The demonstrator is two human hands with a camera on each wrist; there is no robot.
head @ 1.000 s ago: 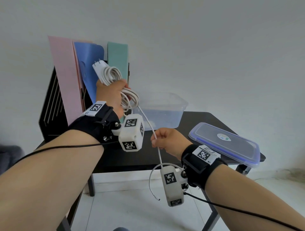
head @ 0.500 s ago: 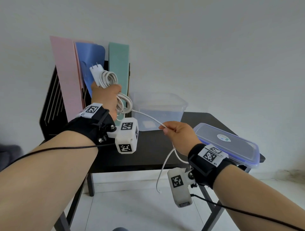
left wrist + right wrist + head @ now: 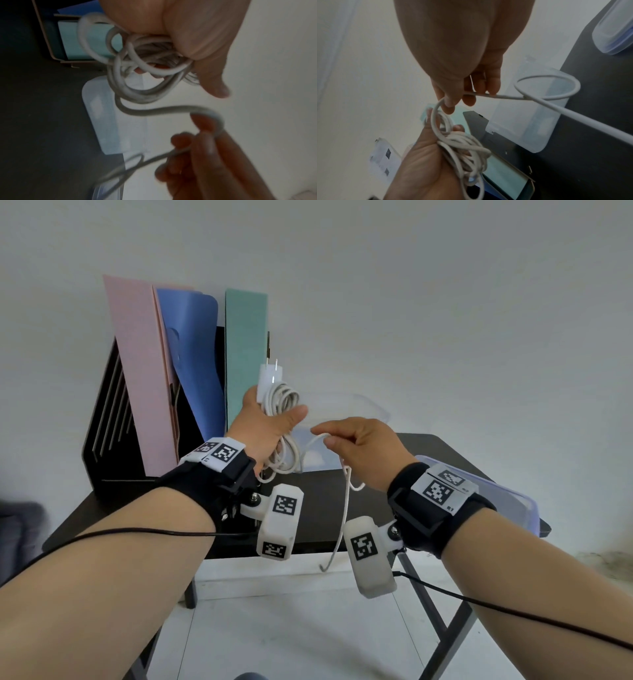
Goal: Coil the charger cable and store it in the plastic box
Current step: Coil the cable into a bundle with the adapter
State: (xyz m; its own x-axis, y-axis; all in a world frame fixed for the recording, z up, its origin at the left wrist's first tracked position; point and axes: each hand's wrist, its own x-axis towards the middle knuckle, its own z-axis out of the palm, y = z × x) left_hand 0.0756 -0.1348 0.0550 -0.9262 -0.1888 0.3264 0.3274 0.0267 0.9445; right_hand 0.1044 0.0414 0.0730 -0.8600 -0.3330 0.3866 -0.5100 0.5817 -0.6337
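Several loops of thin white charger cable (image 3: 282, 422) sat bunched in the left hand (image 3: 263, 426), fingers curled round them; the right hand (image 3: 359, 450) pinched the loose tail. Coiling seemed nearly finished; next, wrapping that tail, then reaching the clear plastic box (image 3: 356, 412) behind.

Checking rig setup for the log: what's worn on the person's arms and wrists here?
Bare forearms, no sleeves. Each wrist carries a black strap: left wrist strap, right wrist strap, each topped with white tags printed with black square markers. A white camera housing with similar markers hangs under each wrist, and a thin black cable trails back along each arm.
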